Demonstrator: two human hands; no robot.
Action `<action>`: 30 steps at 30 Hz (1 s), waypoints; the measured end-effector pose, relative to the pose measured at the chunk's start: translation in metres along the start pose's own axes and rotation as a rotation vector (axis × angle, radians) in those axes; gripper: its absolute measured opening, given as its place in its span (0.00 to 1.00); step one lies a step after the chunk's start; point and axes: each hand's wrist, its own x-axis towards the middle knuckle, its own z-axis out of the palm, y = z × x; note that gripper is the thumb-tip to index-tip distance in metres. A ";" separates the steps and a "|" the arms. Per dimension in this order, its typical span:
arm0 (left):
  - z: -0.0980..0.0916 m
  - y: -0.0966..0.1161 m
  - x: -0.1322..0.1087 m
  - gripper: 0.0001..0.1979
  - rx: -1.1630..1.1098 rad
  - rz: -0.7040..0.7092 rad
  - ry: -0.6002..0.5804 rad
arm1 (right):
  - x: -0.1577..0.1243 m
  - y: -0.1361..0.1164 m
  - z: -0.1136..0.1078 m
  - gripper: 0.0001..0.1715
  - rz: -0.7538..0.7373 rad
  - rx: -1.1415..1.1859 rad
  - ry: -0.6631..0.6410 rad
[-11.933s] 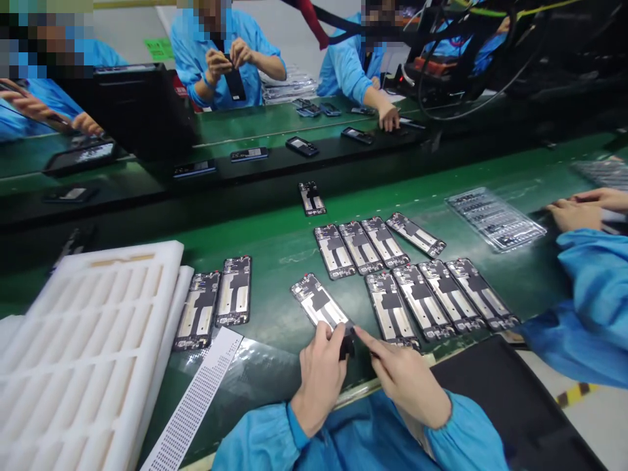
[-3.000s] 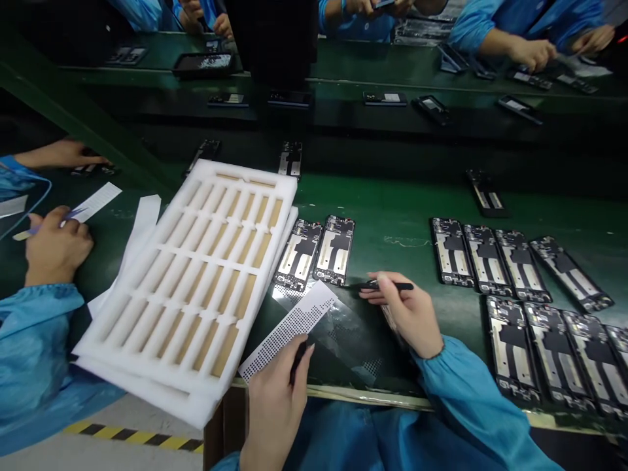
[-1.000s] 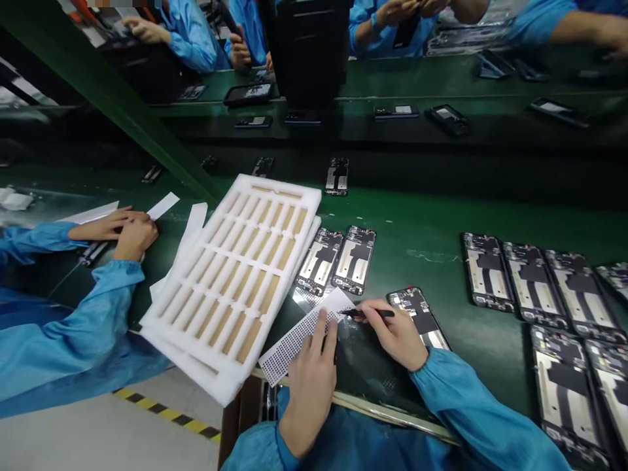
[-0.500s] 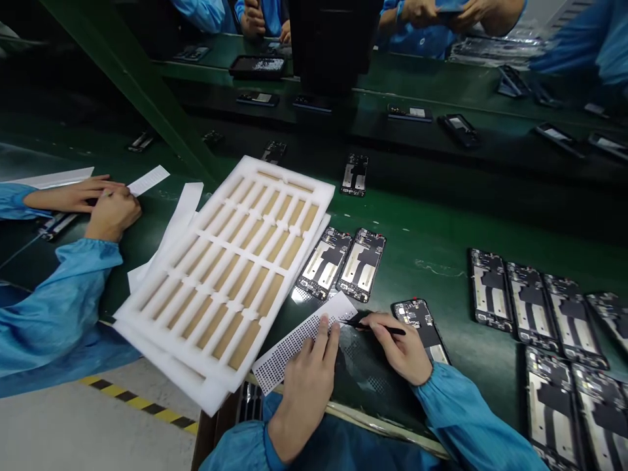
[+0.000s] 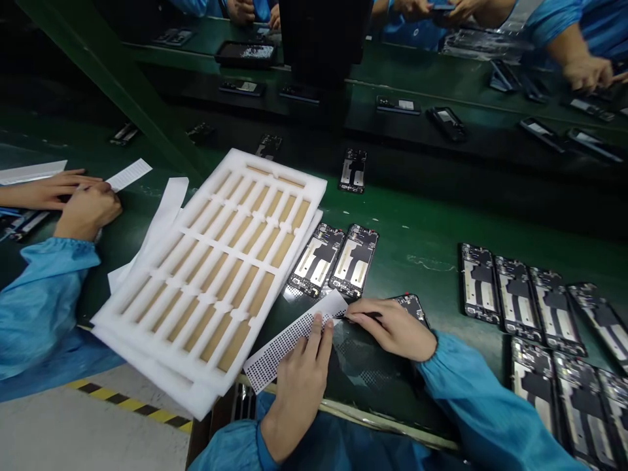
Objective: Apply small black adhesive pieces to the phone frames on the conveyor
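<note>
My left hand (image 5: 297,386) lies flat with its fingers pressing on a white dotted sticker strip (image 5: 289,340) at the near edge of the green bench. My right hand (image 5: 391,327) is closed round a thin black tool (image 5: 366,316) whose tip meets the far end of the strip. Under that hand lies an open phone frame (image 5: 411,303), mostly covered. Two more phone frames (image 5: 335,260) sit side by side just beyond the strip.
A stack of white foam trays (image 5: 216,261) lies to the left. Several phone frames (image 5: 534,314) lie in rows at the right. A co-worker's hands (image 5: 73,199) work at the left. Other people sit across the belt (image 5: 392,131).
My right hand has slid left over the phone frame and lowered the tool to the strip's end. The view has tilted slightly; my left hand stays on the strip.
</note>
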 end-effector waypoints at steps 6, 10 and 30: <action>0.001 0.002 0.000 0.31 0.022 -0.009 -0.024 | 0.062 -0.004 -0.028 0.16 -0.049 -0.099 -0.449; 0.002 0.003 -0.001 0.32 0.011 -0.022 -0.029 | 0.083 0.003 -0.028 0.15 -0.010 -0.057 -0.539; 0.003 0.002 -0.014 0.35 -0.189 0.003 0.205 | -0.075 0.059 -0.022 0.26 0.511 0.451 0.759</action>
